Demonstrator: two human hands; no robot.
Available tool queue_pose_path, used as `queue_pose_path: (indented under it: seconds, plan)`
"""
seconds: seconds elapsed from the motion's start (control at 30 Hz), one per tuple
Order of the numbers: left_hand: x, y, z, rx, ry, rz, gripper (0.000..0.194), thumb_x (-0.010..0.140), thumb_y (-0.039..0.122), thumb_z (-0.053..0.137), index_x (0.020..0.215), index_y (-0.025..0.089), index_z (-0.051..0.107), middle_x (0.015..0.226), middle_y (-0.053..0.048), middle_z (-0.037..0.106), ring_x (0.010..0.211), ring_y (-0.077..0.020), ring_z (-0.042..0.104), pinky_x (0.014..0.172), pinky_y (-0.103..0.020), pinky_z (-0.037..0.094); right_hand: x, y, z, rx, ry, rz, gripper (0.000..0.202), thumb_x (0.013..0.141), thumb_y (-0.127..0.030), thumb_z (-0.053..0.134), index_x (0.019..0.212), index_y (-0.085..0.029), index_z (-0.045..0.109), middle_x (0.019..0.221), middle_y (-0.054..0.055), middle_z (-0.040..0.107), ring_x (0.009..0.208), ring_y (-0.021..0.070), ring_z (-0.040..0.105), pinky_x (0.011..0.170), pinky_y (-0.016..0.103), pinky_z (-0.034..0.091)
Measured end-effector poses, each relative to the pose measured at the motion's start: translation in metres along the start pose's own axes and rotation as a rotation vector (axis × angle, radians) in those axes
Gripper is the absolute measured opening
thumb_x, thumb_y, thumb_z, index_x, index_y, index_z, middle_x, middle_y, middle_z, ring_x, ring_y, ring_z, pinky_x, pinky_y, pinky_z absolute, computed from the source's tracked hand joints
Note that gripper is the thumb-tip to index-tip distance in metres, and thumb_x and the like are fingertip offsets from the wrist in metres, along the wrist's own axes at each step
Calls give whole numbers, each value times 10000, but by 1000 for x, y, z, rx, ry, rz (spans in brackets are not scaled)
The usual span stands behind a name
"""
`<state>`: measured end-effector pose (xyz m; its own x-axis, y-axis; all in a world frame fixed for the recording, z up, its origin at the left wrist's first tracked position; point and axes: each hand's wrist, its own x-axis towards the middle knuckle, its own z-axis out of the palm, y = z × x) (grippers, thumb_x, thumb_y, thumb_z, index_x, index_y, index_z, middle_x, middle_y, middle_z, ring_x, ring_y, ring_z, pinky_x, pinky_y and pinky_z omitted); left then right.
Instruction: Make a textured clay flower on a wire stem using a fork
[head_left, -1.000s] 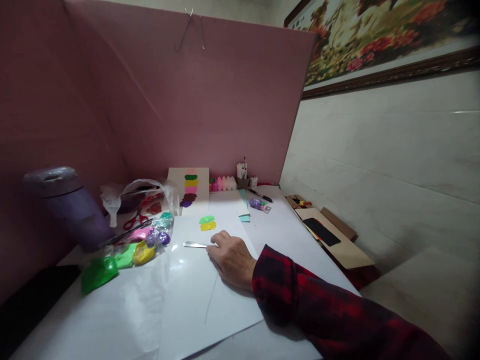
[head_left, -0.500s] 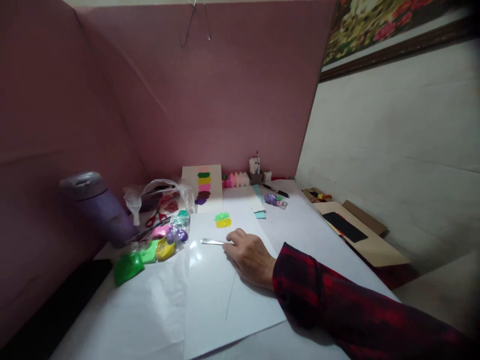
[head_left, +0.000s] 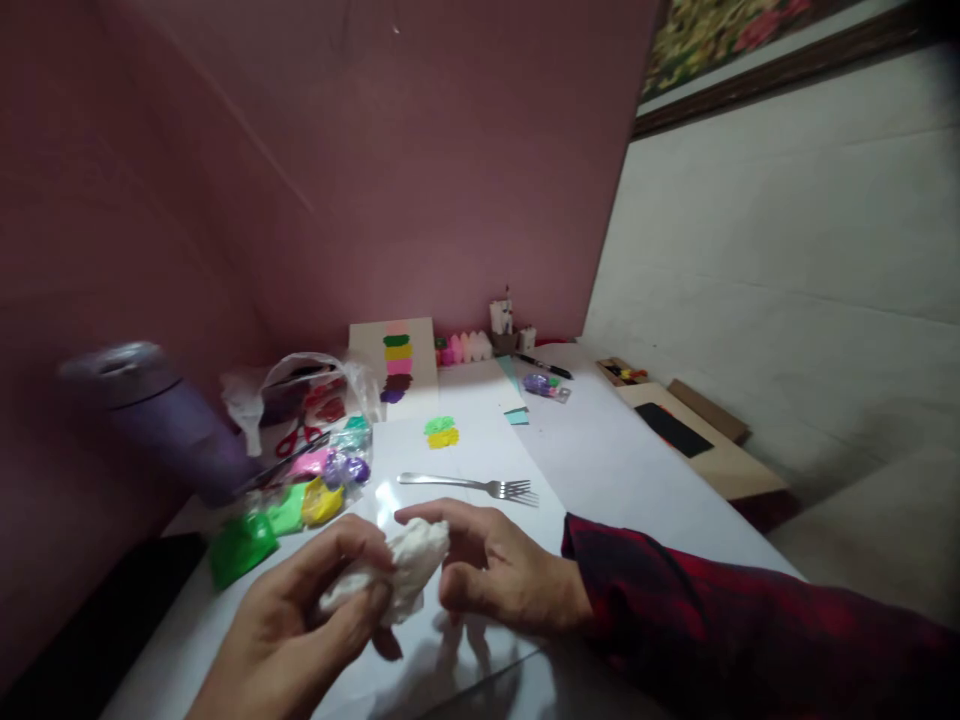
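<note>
A crumpled white tissue is pinched between the thumb and fingers of my left hand. My right hand is at the tissue's right end, its thumb and forefinger apart; whether they touch it I cannot tell. Beyond both hands, a metal fork lies sideways on a white sheet, tines to the right. Further up that sheet are a light green patch and a yellow patch.
At left are colourful clay packets, red-handled scissors, a clear plastic bag and a purple bottle. A board with colour swatches, pink paint pots, a brush holder and a black marker stand or lie at the back.
My right hand has let go of the fork and drawn back toward me. My left hand has come into view with the tissue. The view has shifted slightly.
</note>
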<state>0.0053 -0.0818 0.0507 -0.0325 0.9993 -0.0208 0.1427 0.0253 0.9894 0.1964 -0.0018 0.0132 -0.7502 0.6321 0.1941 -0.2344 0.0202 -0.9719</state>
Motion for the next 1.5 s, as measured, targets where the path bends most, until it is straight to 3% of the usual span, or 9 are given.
queue_pose_path:
  seconds: [0.13, 0.33, 0.47, 0.63, 0.8, 0.93, 1.13, 1.3, 1.5]
  plan:
    - [45, 1, 26, -10, 37, 25, 176, 738, 276, 681, 903, 217, 661, 636, 21, 630, 559, -134, 574, 547, -233, 473, 6, 5, -5, -7, 332, -63, 348, 800, -456, 736, 895, -157, 584, 596, -67, 457, 509, 64, 381, 495, 203, 323]
    - [66, -13, 17, -164, 70, -65, 261, 727, 292, 706, 969, 209, 657, 773, 12, 657, 628, -110, 546, 541, -194, 433, 10, 11, -14, -60, 466, -111, 235, 788, -318, 704, 894, -181, 546, 641, -65, 442, 544, 73, 357, 510, 209, 300]
    - [65, -27, 18, -64, -74, -60, 310, 786, 488, 697, 892, 198, 669, 771, -9, 661, 671, -133, 567, 585, -212, 449, 12, 17, -13, -126, 400, -83, 175, 773, -223, 684, 855, -187, 534, 675, -55, 475, 554, 78, 374, 512, 209, 306]
    - [56, -36, 23, 84, 20, 35, 289, 800, 488, 683, 744, 212, 619, 671, 6, 614, 622, -139, 542, 563, -221, 445, 15, 18, -17, 38, 287, -154, 304, 658, -115, 694, 668, -180, 397, 902, 27, 599, 775, 129, 527, 658, 247, 397]
    - [58, -31, 22, 14, 303, 108, 227, 727, 426, 750, 758, 235, 630, 703, 16, 626, 619, -137, 550, 547, -205, 451, 15, 18, -20, 188, 286, 18, 331, 703, -178, 751, 975, -183, 561, 798, -29, 547, 637, 79, 454, 563, 206, 348]
    - [61, -34, 23, 29, 237, 216, 136, 762, 357, 715, 756, 236, 653, 717, 13, 635, 645, -138, 570, 578, -201, 460, 13, 20, -19, 119, 188, 5, 555, 683, -157, 788, 1177, -225, 544, 1083, 35, 557, 814, 113, 530, 676, 240, 431]
    - [57, -35, 24, 212, 244, 321, 164, 844, 352, 621, 742, 225, 638, 651, 24, 603, 563, -122, 524, 525, -204, 424, 11, 20, -17, 70, 274, 23, 316, 718, -288, 810, 864, -182, 550, 655, -64, 444, 570, 74, 363, 505, 200, 280]
    - [57, -29, 23, 159, 388, 266, 207, 805, 387, 655, 697, 216, 610, 623, 28, 583, 553, -119, 515, 505, -188, 417, 12, 25, -18, 27, 270, -6, 345, 714, -315, 826, 857, -184, 541, 661, -61, 438, 577, 82, 353, 514, 217, 276]
    - [60, -29, 23, -170, -63, -45, 301, 746, 439, 740, 905, 199, 655, 723, -11, 649, 647, -161, 586, 557, -220, 454, 12, 29, -21, -181, 321, -272, 124, 858, -285, 689, 909, -210, 605, 872, 10, 539, 761, 137, 483, 680, 287, 384]
